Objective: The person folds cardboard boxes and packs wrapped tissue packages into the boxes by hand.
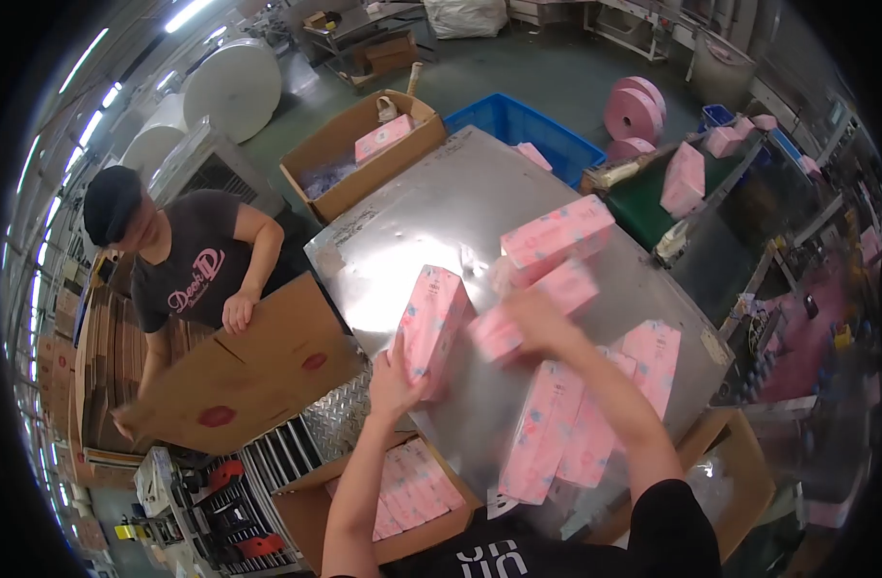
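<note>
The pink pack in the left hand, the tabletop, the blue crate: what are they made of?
Pink pack: faintly glossy printed wrap, perhaps plastic film or coated paper; contents hidden. Tabletop: smooth, scuffed metal, probably stainless steel, from its mirror-like glare. Blue crate: likely moulded plastic, smooth-looking, from its even colour.

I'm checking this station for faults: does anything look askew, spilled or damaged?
Nothing looks plainly spilled or damaged. The loose packs on the table look askew, staggered at differing angles, unlike the row in the box. The pack in the right hand is too blurred to judge.
</note>
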